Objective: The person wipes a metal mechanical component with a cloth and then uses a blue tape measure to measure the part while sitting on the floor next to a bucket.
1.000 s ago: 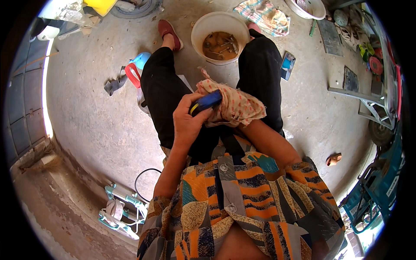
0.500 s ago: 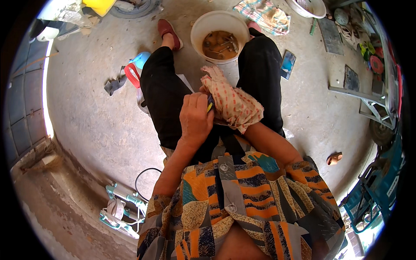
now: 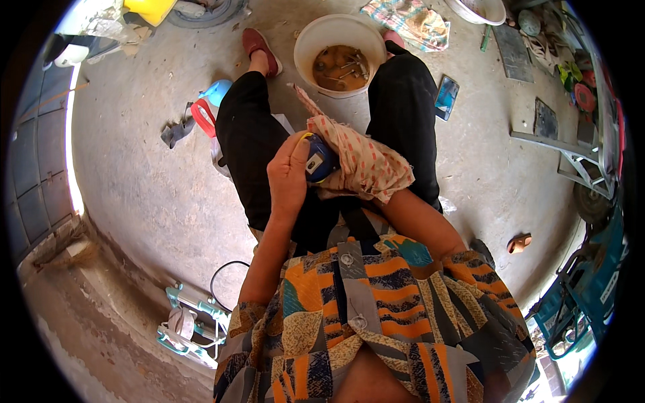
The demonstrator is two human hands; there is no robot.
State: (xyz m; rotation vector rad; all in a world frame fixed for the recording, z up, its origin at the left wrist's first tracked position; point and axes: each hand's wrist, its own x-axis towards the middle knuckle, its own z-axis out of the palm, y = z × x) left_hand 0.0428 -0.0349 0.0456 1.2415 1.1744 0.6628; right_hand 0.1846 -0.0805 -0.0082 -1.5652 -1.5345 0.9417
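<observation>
Between my thighs, my left hand (image 3: pixel 289 168) is closed on a blue and yellow tape measure (image 3: pixel 322 158) with a pale label on its side. Pressed against the far right side of the tape measure is a beige cloth with red dashes (image 3: pixel 366 161). This cloth is bunched round my right hand and hides its fingers; only the forearm shows below it. One strip of the cloth sticks up past the tape measure toward the bucket. Beyond my hands, a white bucket (image 3: pixel 306 43) holds brown liquid with several metal tools in it.
A phone (image 3: pixel 446 98) lies on the floor by my right knee. A checked cloth (image 3: pixel 410 23) and a white basin (image 3: pixel 494 13) are at the far right. Left of my leg lie a red band (image 3: pixel 203 115) and a blue object (image 3: pixel 216 92). A metal frame (image 3: pixel 571 153) stands at right.
My left hand has turned and shifted slightly left, so the tape measure's labelled side now shows. The cloth has moved a little right and down, and its strip now points up and left.
</observation>
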